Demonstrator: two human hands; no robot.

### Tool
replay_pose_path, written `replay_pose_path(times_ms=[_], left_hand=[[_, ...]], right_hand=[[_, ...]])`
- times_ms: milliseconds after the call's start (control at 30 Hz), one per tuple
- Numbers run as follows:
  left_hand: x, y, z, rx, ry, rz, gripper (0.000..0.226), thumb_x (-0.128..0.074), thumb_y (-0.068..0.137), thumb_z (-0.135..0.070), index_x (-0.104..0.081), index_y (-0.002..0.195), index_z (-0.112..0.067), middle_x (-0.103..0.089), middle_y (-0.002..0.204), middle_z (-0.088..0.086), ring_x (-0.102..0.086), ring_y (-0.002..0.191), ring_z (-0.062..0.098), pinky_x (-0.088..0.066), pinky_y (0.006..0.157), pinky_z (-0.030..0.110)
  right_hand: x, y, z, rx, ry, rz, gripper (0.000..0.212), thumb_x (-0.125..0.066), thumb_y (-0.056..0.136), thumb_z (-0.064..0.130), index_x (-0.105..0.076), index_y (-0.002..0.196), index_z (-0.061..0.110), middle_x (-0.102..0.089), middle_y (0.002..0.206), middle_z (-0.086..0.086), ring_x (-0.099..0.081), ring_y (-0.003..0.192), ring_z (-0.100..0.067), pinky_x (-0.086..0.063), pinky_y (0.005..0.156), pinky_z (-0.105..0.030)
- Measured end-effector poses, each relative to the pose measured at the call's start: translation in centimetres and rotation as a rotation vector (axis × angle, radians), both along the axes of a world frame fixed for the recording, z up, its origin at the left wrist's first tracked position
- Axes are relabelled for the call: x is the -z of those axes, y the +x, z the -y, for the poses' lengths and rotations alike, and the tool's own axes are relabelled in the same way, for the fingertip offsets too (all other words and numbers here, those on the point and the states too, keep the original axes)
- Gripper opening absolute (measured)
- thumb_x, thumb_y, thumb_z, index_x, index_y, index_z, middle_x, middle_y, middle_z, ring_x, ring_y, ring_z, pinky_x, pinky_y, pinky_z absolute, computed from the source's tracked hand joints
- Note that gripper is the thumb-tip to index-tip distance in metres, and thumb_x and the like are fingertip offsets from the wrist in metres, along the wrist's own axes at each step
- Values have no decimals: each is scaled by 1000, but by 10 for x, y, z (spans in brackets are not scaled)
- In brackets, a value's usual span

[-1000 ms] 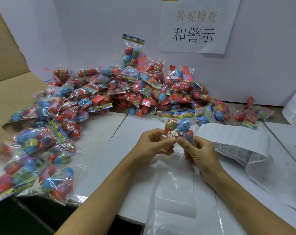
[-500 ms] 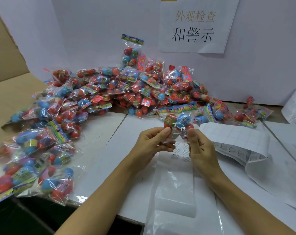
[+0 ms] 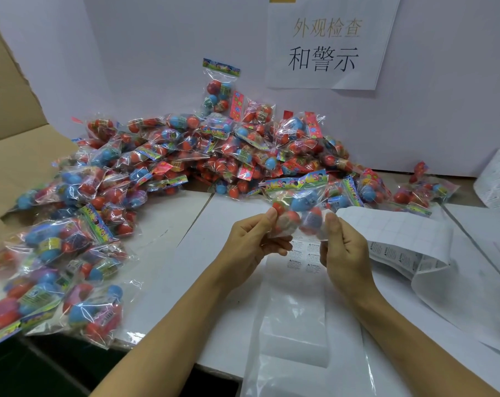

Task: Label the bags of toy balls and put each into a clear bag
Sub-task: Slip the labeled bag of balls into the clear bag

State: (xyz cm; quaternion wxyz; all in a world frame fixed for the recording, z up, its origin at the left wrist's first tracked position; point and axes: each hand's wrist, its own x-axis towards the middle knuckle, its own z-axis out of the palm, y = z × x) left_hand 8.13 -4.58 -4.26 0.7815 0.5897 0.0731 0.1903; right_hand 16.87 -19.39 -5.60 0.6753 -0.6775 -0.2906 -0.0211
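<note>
Bag heap [image 3: 185, 156] (label sheets [image 3: 400, 239] right) rings hands [image 3: 297, 242].

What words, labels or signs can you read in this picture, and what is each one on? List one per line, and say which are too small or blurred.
"外观检查": top line, faint gold, on the wall sign.
"和警示": second line, black, on the same sign.
"WARNING": small headings on the label sheet under the hands; the fine print is too small to read.
Curled label sheets: print too small to read.
Ball bag header cards: colourful print, too blurred to read.
</note>
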Motion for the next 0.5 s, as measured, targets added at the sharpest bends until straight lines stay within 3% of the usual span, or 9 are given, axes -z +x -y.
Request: replay_pose_path(times_ms=[67, 133, 233, 300, 500], left_hand=[[0, 0, -1, -54, 35, 10, 37, -60, 91, -41, -79, 91, -10, -73, 79, 13, -71, 67, 22, -58, 61, 25], [0, 1, -1, -115, 89, 14, 33, -63, 90, -41, -80, 89, -13, -75, 79, 10, -72, 68, 23, -59, 62, 26], [2, 2, 1, -130, 131, 26, 33, -65, 89, -40, -79, 96, -11, -78, 85, 8, -72, 70, 22, -60, 65, 27], [3, 1, 2, -112, 128, 37, 36, -64, 91, -40, -79, 102, -9, -78, 93, 10, -73, 75, 22, -60, 68, 28], [-1, 1, 0, -49, -9, 13, 35, -60, 91, -41, -83, 91, -15, -77, 90, 12, -73, 74, 22, -60, 68, 25]], right_hand=[[0, 4, 2, 3, 45, -122, 48, -39, 107, 41, -53, 67, 18, -36, 50, 11, -32, 45, -8, -29, 45, -24], [-3, 7, 4, -19, 79, -226, 54, -39, 103, 56, -58, 68, 19, -37, 52, 9, -33, 45, -9, -29, 42, -21], [-2, 6, 3, -23, -69, -125, 66, -48, 80, 83, -58, 72, 18, -43, 53, 10, -38, 49, -9, -34, 46, -22], [1, 4, 2, 8, -115, -34, 62, -60, 75, 79, -57, 72, 17, -47, 54, 9, -41, 52, -11, -38, 50, -25], [1, 6, 0, -138, 76, -180, 46, -67, 85, 49, -57, 80, 5, -43, 53, 3, -37, 47, -12, -34, 43, -22]])
